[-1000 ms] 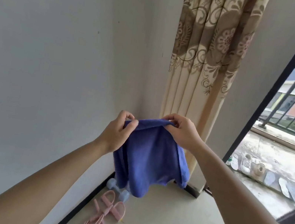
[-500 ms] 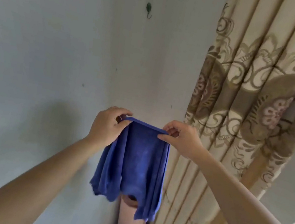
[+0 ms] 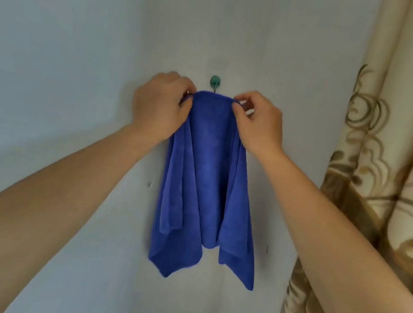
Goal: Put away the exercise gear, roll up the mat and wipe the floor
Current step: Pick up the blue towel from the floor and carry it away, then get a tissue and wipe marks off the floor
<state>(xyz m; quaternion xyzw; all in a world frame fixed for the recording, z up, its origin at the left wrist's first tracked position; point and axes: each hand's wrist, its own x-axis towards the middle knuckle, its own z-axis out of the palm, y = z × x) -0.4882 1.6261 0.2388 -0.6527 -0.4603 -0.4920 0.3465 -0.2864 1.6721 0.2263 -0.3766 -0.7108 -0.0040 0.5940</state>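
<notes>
Now: left hand [image 3: 160, 106] pinches the upper left end of the blue cloth [image 3: 206, 170]; right hand [image 3: 256, 122] pinches the upper right end. Each grip is closed on the cloth's top edge. Cloth hangs in folds against the wall [image 3: 80, 53], top edge just below the green hook [image 3: 215, 82]; whether it is caught on it, cannot tell. Patterned curtain [image 3: 386, 186] at right.

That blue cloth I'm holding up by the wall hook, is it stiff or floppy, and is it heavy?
Probably floppy: the blue cloth hangs in soft folds below where the left hand and right hand pinch its top edge. Likely light, since fingertip pinches seem enough to carry it.
</notes>
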